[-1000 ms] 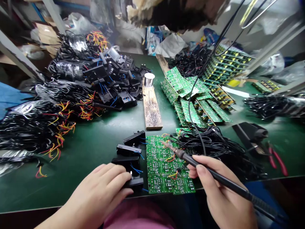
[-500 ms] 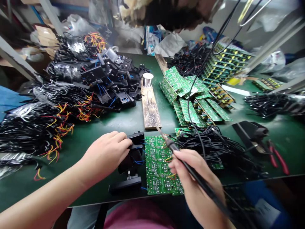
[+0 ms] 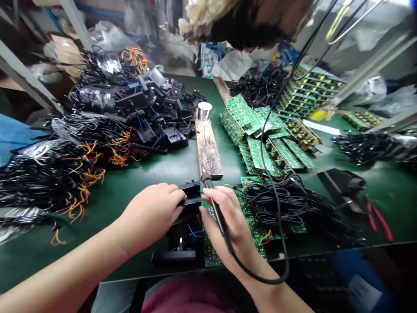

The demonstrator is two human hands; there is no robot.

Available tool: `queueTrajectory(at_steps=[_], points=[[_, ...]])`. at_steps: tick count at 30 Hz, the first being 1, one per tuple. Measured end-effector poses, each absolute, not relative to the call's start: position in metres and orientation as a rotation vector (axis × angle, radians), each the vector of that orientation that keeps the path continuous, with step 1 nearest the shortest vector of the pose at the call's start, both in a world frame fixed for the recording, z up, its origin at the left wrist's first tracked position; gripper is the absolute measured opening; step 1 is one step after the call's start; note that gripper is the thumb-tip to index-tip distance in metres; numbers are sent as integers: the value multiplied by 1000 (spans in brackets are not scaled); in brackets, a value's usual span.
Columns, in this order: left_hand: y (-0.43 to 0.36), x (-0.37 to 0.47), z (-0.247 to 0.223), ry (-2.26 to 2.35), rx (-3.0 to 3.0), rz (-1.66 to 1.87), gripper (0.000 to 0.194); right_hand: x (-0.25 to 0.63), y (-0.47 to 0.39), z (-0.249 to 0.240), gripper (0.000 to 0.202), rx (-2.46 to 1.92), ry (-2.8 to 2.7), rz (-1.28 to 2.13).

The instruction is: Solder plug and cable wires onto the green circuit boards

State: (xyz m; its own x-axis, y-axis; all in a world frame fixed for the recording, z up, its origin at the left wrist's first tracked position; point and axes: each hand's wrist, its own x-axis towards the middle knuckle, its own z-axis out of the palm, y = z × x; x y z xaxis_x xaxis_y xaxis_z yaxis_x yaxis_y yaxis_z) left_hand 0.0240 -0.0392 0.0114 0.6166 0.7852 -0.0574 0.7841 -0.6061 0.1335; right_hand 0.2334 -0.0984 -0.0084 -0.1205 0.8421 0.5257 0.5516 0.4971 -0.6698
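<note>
My right hand (image 3: 228,217) is wrapped round a black soldering iron (image 3: 219,217), whose front end lies over the near end of a wooden board (image 3: 210,152). A cable trails from the iron's back end. My left hand (image 3: 156,208) grips a black plastic housing (image 3: 192,189) at the left edge of the green circuit boards (image 3: 211,256). Another black housing (image 3: 179,255) with a plug pin and blue wires lies nearer the table edge. My right hand partly covers the circuit boards. On the wooden board's far end stands a solder spool (image 3: 204,113).
Black housings (image 3: 158,108) and bundled black cables (image 3: 39,178) are heaped at the left. Right of centre lie stacked circuit boards (image 3: 254,117) and coiled black cables (image 3: 286,195). Red-handled pliers (image 3: 379,219) rest at the right. A dark, ragged object (image 3: 247,21) hangs overhead.
My right hand and the soldering iron have moved left, and the iron now stands steeper. My left hand has shifted slightly right with the housing. More circuit boards show at the right.
</note>
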Motion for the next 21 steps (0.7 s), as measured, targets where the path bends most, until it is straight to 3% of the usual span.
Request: queueTrajectory(at_steps=[21], points=[[-41,25,14,1437,2506,148,17,229,-90,-12,38,-1185,-1816,404]])
